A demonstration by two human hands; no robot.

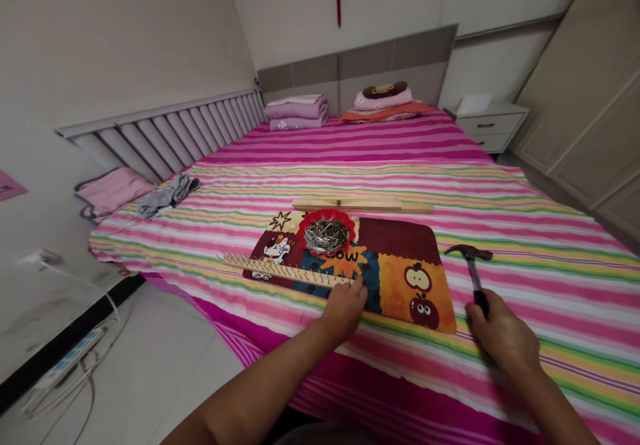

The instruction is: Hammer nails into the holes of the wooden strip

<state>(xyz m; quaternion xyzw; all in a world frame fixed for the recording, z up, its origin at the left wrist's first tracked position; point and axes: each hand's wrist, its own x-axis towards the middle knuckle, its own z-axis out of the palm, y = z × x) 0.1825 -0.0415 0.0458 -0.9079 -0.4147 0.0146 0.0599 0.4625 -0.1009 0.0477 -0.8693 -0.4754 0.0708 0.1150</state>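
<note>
My right hand (507,331) is wrapped around the dark handle of a claw hammer (470,255), held out to the right of the mat over the striped sheet. My left hand (345,308) closes on the right end of a narrow wooden strip (290,271). Many nails stand up along that strip, which crosses the front edge of a colourful patterned mat (440,285). Whether a nail is also pinched between my left fingers is too small to make out. Behind the strip, a red scalloped bowl (303,237) full of loose nails rests on the mat.
More wooden strips (360,205) lie behind the mat on the bed (550,231). Grey cloth (167,195) and a pink cloth (117,191) are at the left by the rail. Folded bedding (297,111) sits near the headboard. A power strip (73,358) with cables is on the floor.
</note>
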